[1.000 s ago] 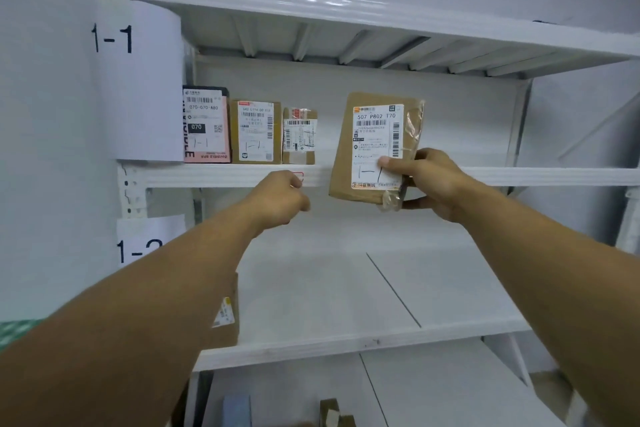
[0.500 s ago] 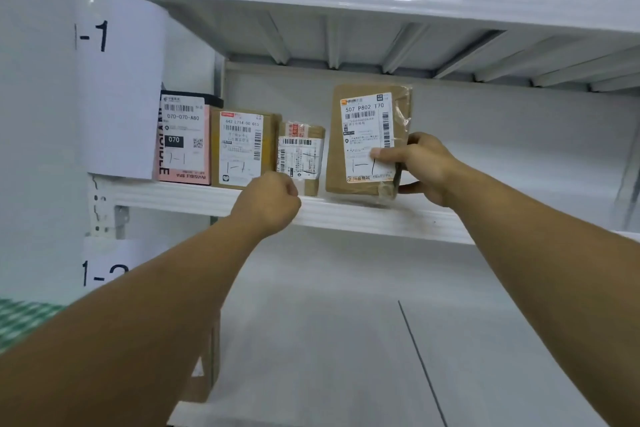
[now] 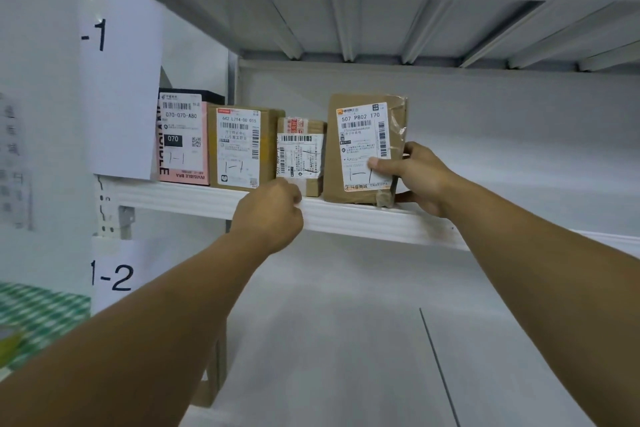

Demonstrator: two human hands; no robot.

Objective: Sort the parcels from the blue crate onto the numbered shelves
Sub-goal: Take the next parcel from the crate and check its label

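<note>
A flat brown parcel (image 3: pixel 367 146) with a white label marked 1-1 stands upright on the upper white shelf (image 3: pixel 363 217). My right hand (image 3: pixel 414 175) grips its lower right edge, thumb on the label. To its left stand three parcels in a row: a small taped box (image 3: pixel 300 156), a brown box (image 3: pixel 240 147) and a pink box (image 3: pixel 183 140). My left hand (image 3: pixel 268 215) is curled into a fist against the shelf's front edge, just below the small box, holding nothing I can see. The blue crate is out of view.
Paper signs reading 1-1 (image 3: pixel 121 80) and 1-2 (image 3: pixel 112 276) hang on the left upright. The lower shelf (image 3: pixel 381 340) spreads wide below my arms. The upper shelf runs on to the right of the flat parcel. A green checked surface (image 3: pixel 38 315) lies at far left.
My right hand carried the flat parcel up and left onto the upper shelf, where it now stands beside the small box. My left fist rose to the shelf edge. The camera moved closer.
</note>
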